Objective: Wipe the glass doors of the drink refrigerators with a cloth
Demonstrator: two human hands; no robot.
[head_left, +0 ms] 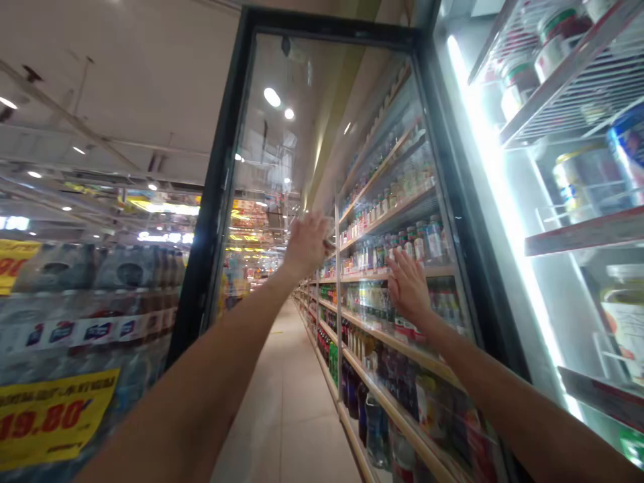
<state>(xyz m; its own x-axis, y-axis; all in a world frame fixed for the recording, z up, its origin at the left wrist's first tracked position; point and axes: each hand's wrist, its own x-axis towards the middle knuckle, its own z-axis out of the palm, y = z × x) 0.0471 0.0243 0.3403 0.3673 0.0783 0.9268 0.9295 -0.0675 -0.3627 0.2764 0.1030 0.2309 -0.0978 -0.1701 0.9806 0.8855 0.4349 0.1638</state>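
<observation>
A cooler's glass door [282, 168] with a black frame stands swung open in front of me. My left hand [308, 243] reaches up against the glass near the middle, its fingers bent and blurred. My right hand [408, 285] lies flat on the glass a little lower and to the right, fingers stretched out. Neither hand holds anything that I can see. Through the glass show an aisle and shelves of bottles [397, 241].
The lit cooler interior [568, 221] is at the right, with wire shelves of cans and tubs. Shrink-wrapped bottle packs [95, 288] with yellow price signs [53, 416] stack at the left. A tiled aisle floor [289, 402] runs ahead between them.
</observation>
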